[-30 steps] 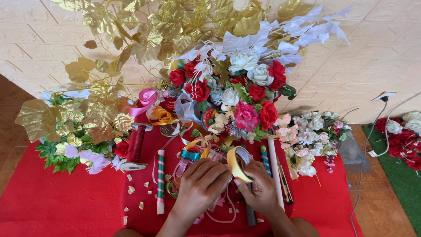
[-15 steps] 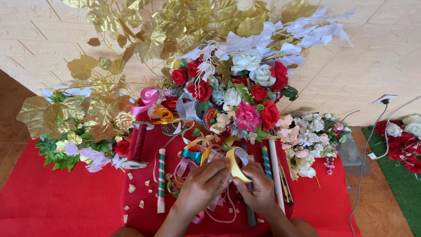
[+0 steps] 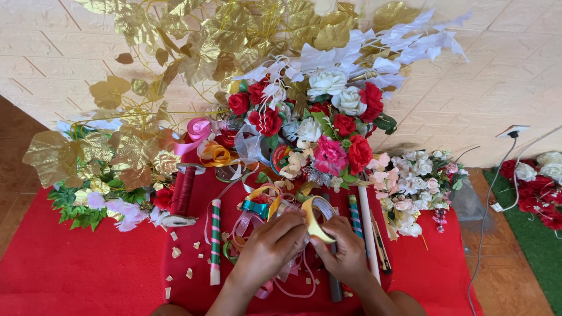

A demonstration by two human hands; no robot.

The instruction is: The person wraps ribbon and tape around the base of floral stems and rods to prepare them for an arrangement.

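Note:
My left hand (image 3: pixel 268 248) and my right hand (image 3: pixel 346 251) meet low in the middle of the head view, over a red cloth (image 3: pixel 88 275). Between their fingertips they pinch a loop of yellow ribbon (image 3: pixel 313 217) that curls up above the fingers. Under the left hand lies a tangle of ribbons (image 3: pixel 257 213) in orange, teal, pink and clear. A bouquet of red, white and pink artificial flowers (image 3: pixel 319 126) stands just beyond the hands.
Gold leaf sprays (image 3: pixel 175 52) spread at the back and left. A striped stick (image 3: pixel 215 240), a red spool (image 3: pixel 185 190), a white rod (image 3: pixel 367 234) and paper scraps lie on the cloth. Pale blossoms (image 3: pixel 410 187) sit to the right, with a white cable (image 3: pixel 486 234) and green mat (image 3: pixel 535 240).
Both hands stay over the ribbon pile; the left hand's fingers have shifted slightly right toward the yellow ribbon loop. Nothing else has moved.

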